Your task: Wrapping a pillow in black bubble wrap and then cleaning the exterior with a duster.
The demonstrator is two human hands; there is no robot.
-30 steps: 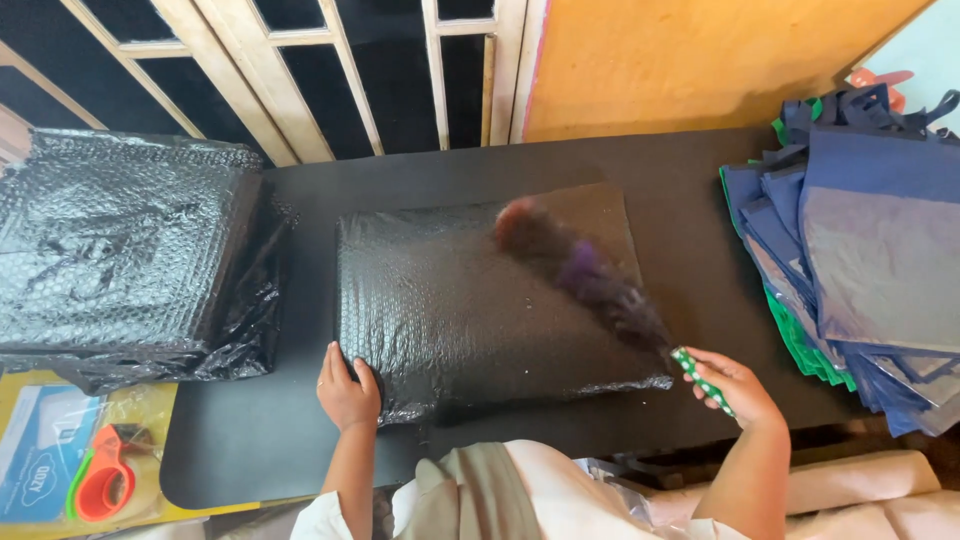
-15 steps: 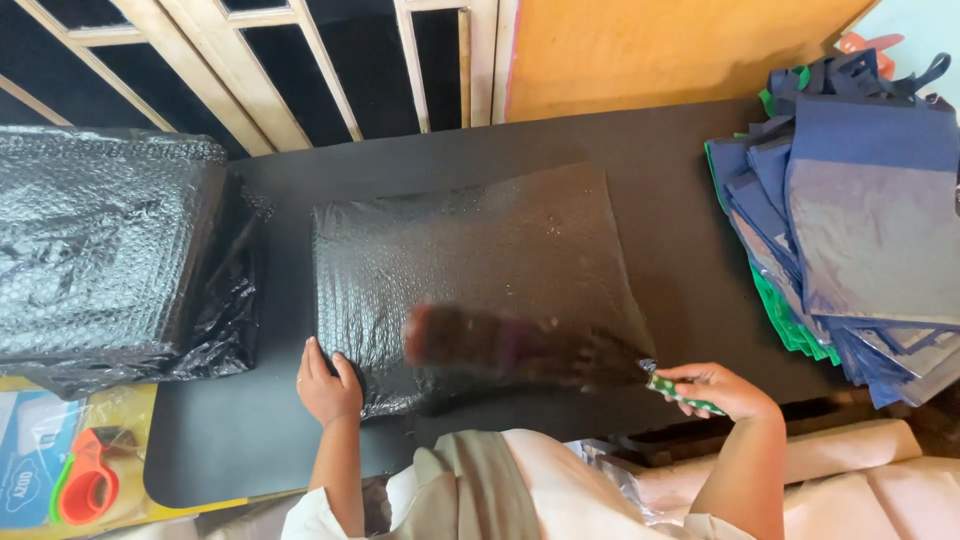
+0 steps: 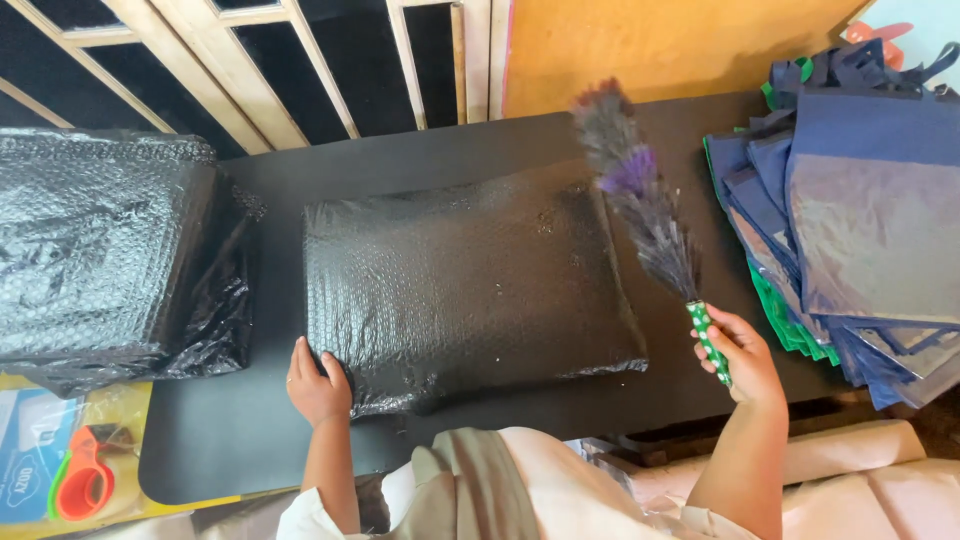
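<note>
Black bubble-wrapped package [image 3: 470, 290] lies flat at the middle of the dark table [image 3: 250, 440]. Left hand [image 3: 318, 385] rests on its near left corner, fingers curled over the edge. Right hand [image 3: 742, 358] is off the package's right side, fist closed around the green dotted handle of a feather duster [image 3: 640, 195]; feathers angle up past the package's far right corner. Stack of blue bags [image 3: 860, 210] at right; a second wrapped bundle [image 3: 100, 250] at left.
</note>
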